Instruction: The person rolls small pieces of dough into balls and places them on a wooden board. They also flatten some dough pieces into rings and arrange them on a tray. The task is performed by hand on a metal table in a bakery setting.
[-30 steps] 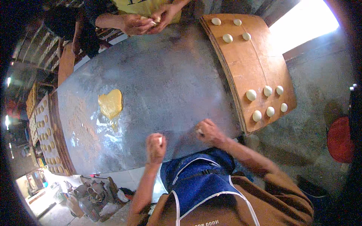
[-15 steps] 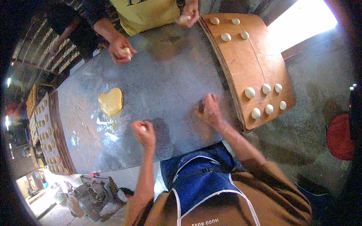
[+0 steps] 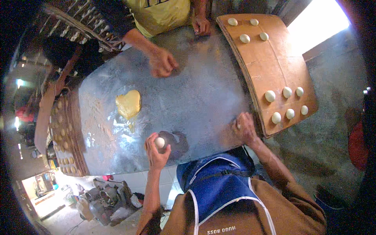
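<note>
My left hand (image 3: 156, 153) is curled round a smooth, pale dough ball (image 3: 159, 142), thumb and fingers apart at its sides, above the near edge of the grey worktable (image 3: 196, 98). Toward the right end of the table, my right hand (image 3: 246, 129) is closed and pressed down near the surface. A small pale patch shows at its fingers, but what lies inside is hidden. Left of the middle, a flat yellow lump of dough (image 3: 128, 104) rests on the table, with shiny smears below it.
A brown board (image 3: 270, 62) with several white dough balls lies along the right end. At the left end sits a stack of boards (image 3: 74, 129) bearing small round pieces. Across the table, a co-worker in yellow works with a left-side hand (image 3: 162, 63) and another hand (image 3: 201, 26).
My left hand has turned and opened out somewhat, exposing the dough ball. My right hand has shifted right and nearer. The co-worker's left-side hand has moved right, and a person now appears by the left boards.
</note>
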`<control>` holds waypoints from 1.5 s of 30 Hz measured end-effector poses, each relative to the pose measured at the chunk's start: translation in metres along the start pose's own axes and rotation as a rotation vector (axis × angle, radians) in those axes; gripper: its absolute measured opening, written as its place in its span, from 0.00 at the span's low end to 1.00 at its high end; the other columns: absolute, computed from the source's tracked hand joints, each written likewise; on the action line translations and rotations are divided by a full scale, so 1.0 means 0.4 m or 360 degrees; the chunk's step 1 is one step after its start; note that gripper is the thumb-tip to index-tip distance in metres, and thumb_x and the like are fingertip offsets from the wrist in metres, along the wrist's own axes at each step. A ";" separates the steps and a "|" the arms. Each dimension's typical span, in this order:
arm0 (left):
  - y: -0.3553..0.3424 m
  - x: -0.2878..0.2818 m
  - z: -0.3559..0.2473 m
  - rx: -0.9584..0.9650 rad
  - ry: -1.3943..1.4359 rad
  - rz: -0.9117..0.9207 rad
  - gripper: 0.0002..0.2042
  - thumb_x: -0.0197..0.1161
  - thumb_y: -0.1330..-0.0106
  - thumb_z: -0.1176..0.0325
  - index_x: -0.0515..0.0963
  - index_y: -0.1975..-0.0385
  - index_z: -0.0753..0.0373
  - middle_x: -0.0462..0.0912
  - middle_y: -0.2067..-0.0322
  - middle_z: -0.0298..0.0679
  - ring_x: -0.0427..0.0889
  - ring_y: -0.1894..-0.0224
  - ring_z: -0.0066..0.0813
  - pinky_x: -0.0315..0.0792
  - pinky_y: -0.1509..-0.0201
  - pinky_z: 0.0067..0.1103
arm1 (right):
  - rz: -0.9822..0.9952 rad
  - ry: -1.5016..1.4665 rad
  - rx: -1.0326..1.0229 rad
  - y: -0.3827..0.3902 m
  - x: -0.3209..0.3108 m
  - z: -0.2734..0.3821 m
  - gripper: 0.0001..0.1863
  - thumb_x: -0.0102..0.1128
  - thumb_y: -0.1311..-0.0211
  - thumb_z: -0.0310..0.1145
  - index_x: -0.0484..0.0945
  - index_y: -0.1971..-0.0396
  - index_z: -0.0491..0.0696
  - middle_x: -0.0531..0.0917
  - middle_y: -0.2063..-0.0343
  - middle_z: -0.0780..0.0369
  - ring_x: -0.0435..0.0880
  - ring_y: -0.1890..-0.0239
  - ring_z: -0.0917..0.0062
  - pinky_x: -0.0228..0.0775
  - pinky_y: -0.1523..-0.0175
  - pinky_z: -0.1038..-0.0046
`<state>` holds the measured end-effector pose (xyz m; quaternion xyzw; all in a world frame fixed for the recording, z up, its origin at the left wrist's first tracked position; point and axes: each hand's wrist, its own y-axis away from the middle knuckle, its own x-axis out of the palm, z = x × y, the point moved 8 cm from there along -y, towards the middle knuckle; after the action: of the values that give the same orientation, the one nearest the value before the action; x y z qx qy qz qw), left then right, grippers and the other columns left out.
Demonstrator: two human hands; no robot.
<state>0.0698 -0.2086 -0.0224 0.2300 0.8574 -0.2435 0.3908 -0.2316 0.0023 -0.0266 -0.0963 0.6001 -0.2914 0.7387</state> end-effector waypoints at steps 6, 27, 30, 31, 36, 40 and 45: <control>-0.036 -0.010 -0.047 0.0220 -0.0077 0.0749 0.24 0.67 0.52 0.77 0.76 0.50 0.58 0.75 0.49 0.44 0.72 0.44 0.47 0.64 0.35 0.37 | 0.0491 -0.0145 0.0197 0.037 -0.027 -0.045 0.24 0.61 0.46 0.35 0.74 0.47 0.48 0.76 0.50 0.52 0.70 0.42 0.54 0.66 0.43 0.50; -0.382 0.974 -1.666 0.1281 0.0975 0.1071 0.43 0.70 0.48 0.72 0.55 0.31 0.58 0.77 0.48 0.52 0.76 0.48 0.53 0.70 0.43 0.39 | -0.1613 0.0108 0.0808 0.181 -1.052 -0.610 0.37 0.75 0.52 0.27 0.67 0.40 0.45 0.81 0.55 0.56 0.81 0.55 0.68 0.75 0.49 0.65; -0.362 0.996 -1.639 0.1393 0.0568 0.1022 0.44 0.72 0.49 0.67 0.55 0.30 0.60 0.72 0.42 0.53 0.69 0.39 0.53 0.63 0.36 0.40 | -0.0830 0.0525 0.1269 0.181 -0.922 -0.739 0.42 0.74 0.51 0.33 0.62 0.36 0.46 0.81 0.54 0.54 0.81 0.56 0.62 0.73 0.51 0.61; -0.360 0.940 -1.614 0.1499 0.0652 0.0805 0.43 0.71 0.47 0.66 0.55 0.31 0.60 0.71 0.40 0.53 0.68 0.38 0.53 0.63 0.35 0.39 | -0.0526 0.0303 0.1564 0.206 -0.852 -0.791 0.42 0.73 0.50 0.35 0.61 0.35 0.47 0.80 0.53 0.53 0.80 0.56 0.60 0.71 0.50 0.60; -0.346 0.668 -1.237 0.0575 0.1272 0.0604 0.28 0.64 0.37 0.60 0.67 0.41 0.66 0.72 0.43 0.51 0.71 0.40 0.45 0.63 0.35 0.35 | -0.0621 0.0028 0.1541 0.199 -0.686 -0.695 0.42 0.72 0.49 0.37 0.61 0.36 0.43 0.75 0.46 0.50 0.73 0.46 0.56 0.61 0.39 0.57; -0.155 0.492 -0.958 0.0414 0.0926 0.1037 0.16 0.55 0.32 0.59 0.75 0.54 0.65 0.79 0.59 0.50 0.78 0.56 0.49 0.70 0.50 0.35 | 0.0294 -0.0537 0.0453 -0.018 -0.437 -0.355 0.48 0.73 0.55 0.37 0.57 0.34 0.42 0.69 0.40 0.49 0.68 0.39 0.56 0.58 0.36 0.57; 0.086 0.238 -0.653 0.0254 -0.0081 0.0861 0.09 0.54 0.32 0.65 0.77 0.60 0.61 0.82 0.67 0.47 0.80 0.63 0.50 0.71 0.54 0.36 | 0.0736 -0.0944 -0.0099 -0.148 -0.289 -0.029 0.48 0.74 0.56 0.35 0.58 0.33 0.46 0.71 0.43 0.53 0.68 0.40 0.58 0.59 0.36 0.58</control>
<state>-0.1119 -0.0066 0.0455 0.4743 0.7329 -0.2027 0.4436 -0.2737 0.0197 0.0955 -0.0608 0.3747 -0.0579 0.9233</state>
